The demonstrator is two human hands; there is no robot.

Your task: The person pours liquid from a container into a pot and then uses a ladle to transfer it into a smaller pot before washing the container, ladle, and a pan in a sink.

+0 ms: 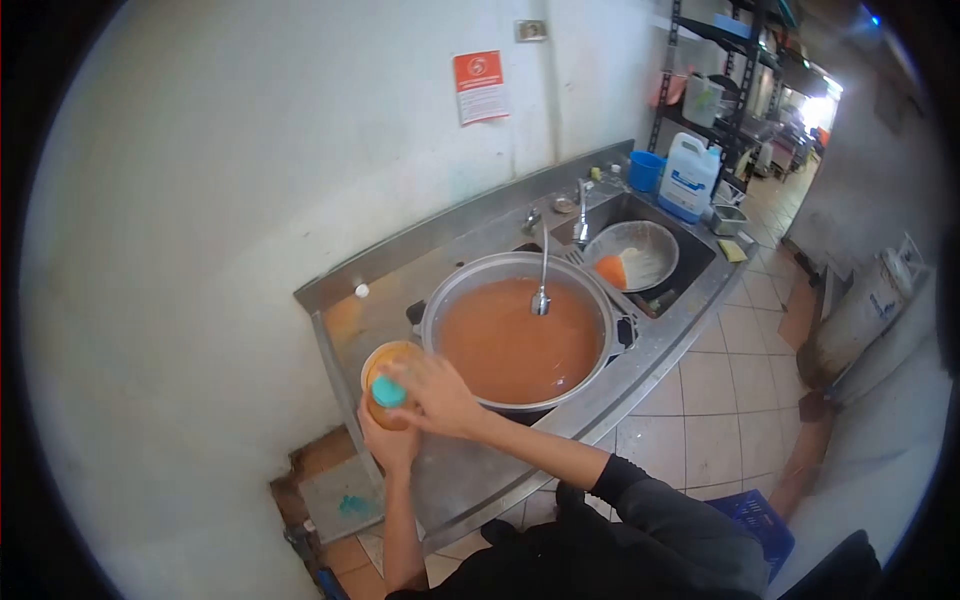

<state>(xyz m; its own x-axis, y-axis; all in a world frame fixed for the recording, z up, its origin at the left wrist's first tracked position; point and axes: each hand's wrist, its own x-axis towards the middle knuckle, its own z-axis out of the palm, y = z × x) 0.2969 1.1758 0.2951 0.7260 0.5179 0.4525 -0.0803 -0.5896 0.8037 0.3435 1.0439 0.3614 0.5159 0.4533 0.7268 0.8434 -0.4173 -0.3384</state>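
Observation:
My left hand [388, 442] is wrapped around a yellowish-orange bottle with a turquoise cap [388, 391], held over the left end of the steel counter. My right hand [438, 396] curls over the top of the bottle, its fingers closed at the cap. Right behind the bottle is a round tub [388, 352] with a pale rim and orange inside, mostly hidden by my hands. To the right stands a large metal pot [430, 318] full of cloudy orange-brown liquid [520, 335], under a faucet [541, 300].
Beyond the pot, a sink [700, 258] holds a bowl [660, 262] with something orange in it. A white jug [690, 178] and a blue mug [646, 172] stand at the back right. Gas cylinders [865, 315] line the right wall. A blue crate [755, 522] sits on the floor.

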